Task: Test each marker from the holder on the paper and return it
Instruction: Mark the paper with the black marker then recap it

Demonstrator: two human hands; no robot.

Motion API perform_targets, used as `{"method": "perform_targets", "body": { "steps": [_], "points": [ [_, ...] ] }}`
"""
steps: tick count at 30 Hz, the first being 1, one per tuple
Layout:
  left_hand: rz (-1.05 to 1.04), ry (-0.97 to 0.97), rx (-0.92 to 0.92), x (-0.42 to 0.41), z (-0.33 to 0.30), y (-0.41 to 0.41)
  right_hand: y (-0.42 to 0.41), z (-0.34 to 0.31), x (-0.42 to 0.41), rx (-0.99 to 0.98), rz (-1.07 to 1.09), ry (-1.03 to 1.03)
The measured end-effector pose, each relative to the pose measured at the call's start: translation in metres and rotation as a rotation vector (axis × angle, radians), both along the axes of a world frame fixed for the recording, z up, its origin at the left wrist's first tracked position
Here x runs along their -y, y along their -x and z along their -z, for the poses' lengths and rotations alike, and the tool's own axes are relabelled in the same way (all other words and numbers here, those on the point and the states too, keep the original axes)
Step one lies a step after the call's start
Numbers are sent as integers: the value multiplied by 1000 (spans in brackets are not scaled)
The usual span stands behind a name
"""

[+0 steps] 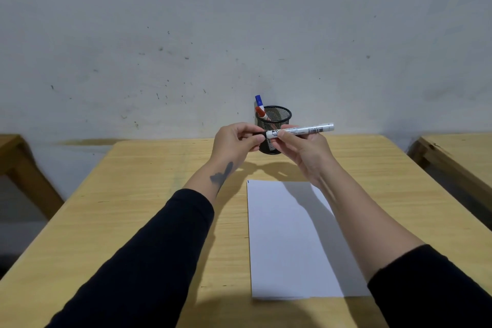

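Observation:
I hold a white marker (306, 129) level in the air, in front of the black mesh holder (277, 117). My right hand (303, 149) grips its barrel. My left hand (235, 141) pinches its black cap (260, 133) at the left end. The cap sits on the marker. A blue-capped marker (259, 101) and a red-capped marker (261, 112) stand in the holder, leaning left. A white sheet of paper (290, 242) lies on the wooden table (149, 194) below my hands, partly under my right forearm.
The holder stands near the table's far edge, close to the grey wall (239, 34). Another wooden table (458, 152) is at the right and a wooden piece (16, 157) at the left.

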State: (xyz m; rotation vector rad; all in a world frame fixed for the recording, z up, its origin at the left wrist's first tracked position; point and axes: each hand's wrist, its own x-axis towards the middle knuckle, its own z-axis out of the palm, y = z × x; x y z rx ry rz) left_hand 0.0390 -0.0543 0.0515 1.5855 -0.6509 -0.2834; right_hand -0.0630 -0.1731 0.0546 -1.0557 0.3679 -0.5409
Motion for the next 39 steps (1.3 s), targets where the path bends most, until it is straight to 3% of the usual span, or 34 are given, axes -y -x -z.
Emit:
{"method": "perform_targets", "body": {
  "steps": [4,6,7,9,11,12,14,16,22,33,39],
  "points": [
    [-66,-16,30,-1,-2,-5,-5,-7,-3,-68,12,-2],
    [-119,-18,63,0,-10,-12,-10,-10,2,-172,146,120],
    [-143,-30,95,1,-15,-14,-11,-12,7,-259,265,279],
    [-157,-68,168,5,-26,-18,-12,-16,13,-449,463,783],
    [-126,-93,229,12,-35,-20,-17,-22,13,-504,489,1265],
    [-111,-87,250,17,-39,-20,-21,-27,12,-496,457,1386],
    [-101,-34,271,25,-44,-22,-30,-34,14,-433,431,1378],
    [-113,-15,255,31,-43,-23,-39,-41,20,-374,446,1230],
    [-126,-314,188,55,4,-34,-73,-76,43,-230,447,1019],
    [-113,-137,153,90,50,-49,-128,-30,64,-771,186,1310],
    [-118,-130,174,90,51,-51,-120,-34,68,-677,252,1293]
  ]
}}
